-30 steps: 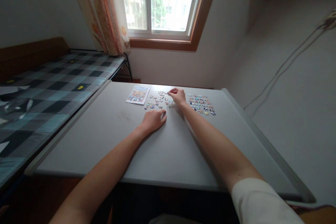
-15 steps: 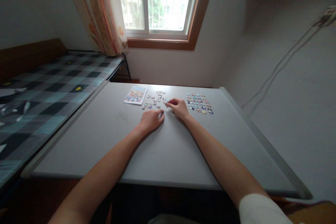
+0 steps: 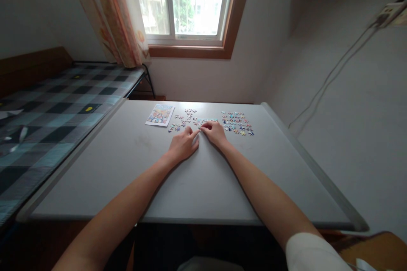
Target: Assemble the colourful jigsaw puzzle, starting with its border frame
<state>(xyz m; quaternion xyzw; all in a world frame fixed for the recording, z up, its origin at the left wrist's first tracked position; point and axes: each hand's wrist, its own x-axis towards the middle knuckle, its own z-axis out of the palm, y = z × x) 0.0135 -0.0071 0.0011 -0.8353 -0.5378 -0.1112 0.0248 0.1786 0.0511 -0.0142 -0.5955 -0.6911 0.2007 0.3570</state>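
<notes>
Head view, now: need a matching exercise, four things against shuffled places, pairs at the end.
1. picture card
2. right hand
3. curtain
4. checked mattress

A. alongside the left edge of the table
B. fingertips close to the left hand
C. at the left side of the window
D. left of the puzzle pieces

Pairs: 1-D, 2-B, 3-C, 4-A

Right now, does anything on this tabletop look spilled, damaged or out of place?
Only a faint dark smudge on the pale tabletop, left of the left hand: it breaks the plain surface, though I can't tell if it's dirt or wear. The jigsaw pieces lie loose but look grouped.
</notes>
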